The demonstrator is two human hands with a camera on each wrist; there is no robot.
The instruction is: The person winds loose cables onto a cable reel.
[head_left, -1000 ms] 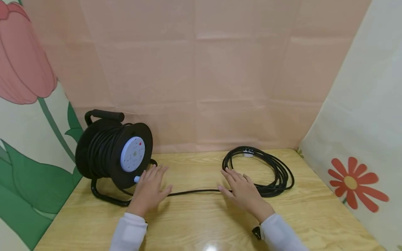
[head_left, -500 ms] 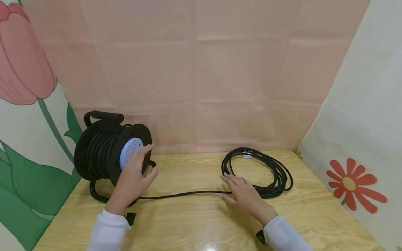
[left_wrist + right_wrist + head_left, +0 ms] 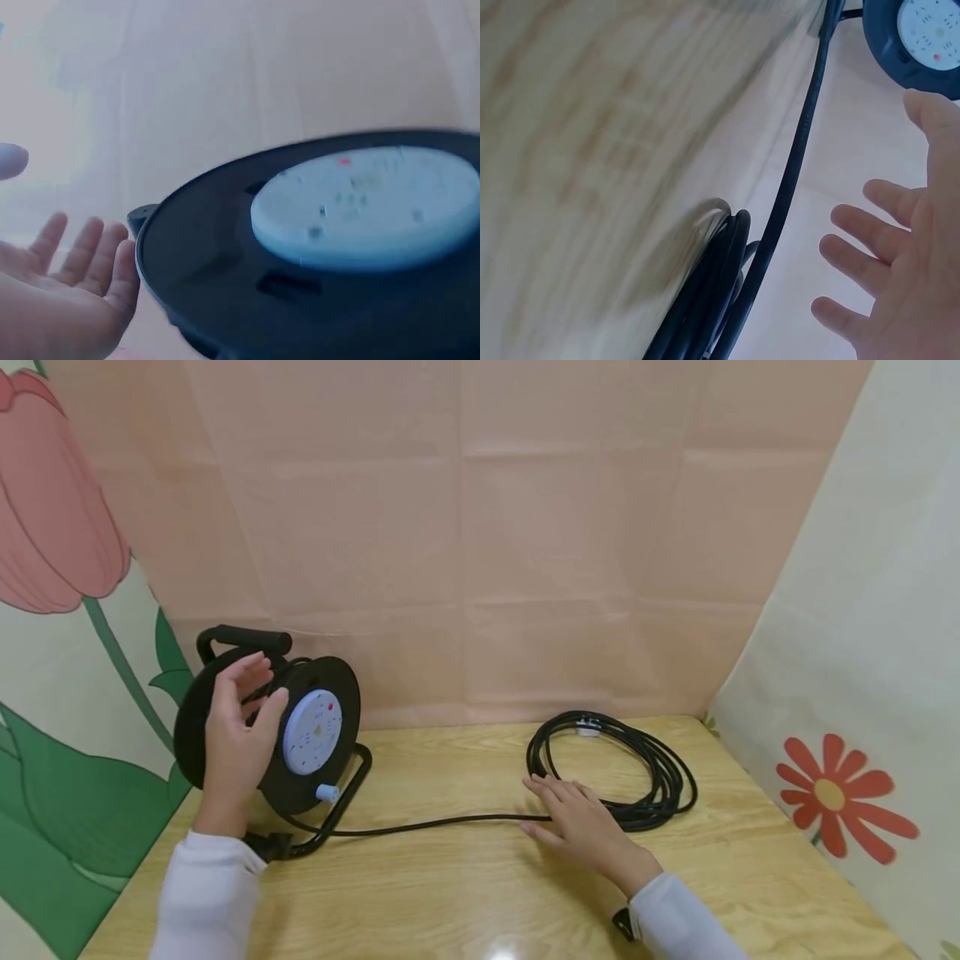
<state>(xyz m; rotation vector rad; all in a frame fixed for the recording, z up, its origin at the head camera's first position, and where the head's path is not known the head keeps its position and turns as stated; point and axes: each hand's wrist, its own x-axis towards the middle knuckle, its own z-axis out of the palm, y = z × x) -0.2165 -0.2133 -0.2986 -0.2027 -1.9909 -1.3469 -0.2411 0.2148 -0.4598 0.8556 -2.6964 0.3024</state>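
Observation:
A black cable reel (image 3: 347, 710) with a pale round socket face (image 3: 312, 732) stands at the left of the table. My left hand (image 3: 238, 739) is raised in front of its cable drum, fingers loosely bent. In the left wrist view that hand (image 3: 75, 300) is beside the reel's rim, with nothing in its grasp; contact cannot be told. A black cable (image 3: 450, 821) runs from the reel to a loose coil (image 3: 645, 817) at the right. Over the coil's near left side hovers my right hand (image 3: 583, 833); the right wrist view has its fingers (image 3: 870, 232) spread and holding nothing.
The reel has a black top handle (image 3: 255, 639), a tubular stand (image 3: 348, 797) and a light blue knob (image 3: 327, 793). A white tag (image 3: 588, 727) sits on the coil's far side. Pink cloth (image 3: 525, 568) hangs behind the wooden table (image 3: 435, 902).
My left hand has moved left and up, from beside the knob, across the socket face, to the drum. My right hand and the coil have hardly moved.

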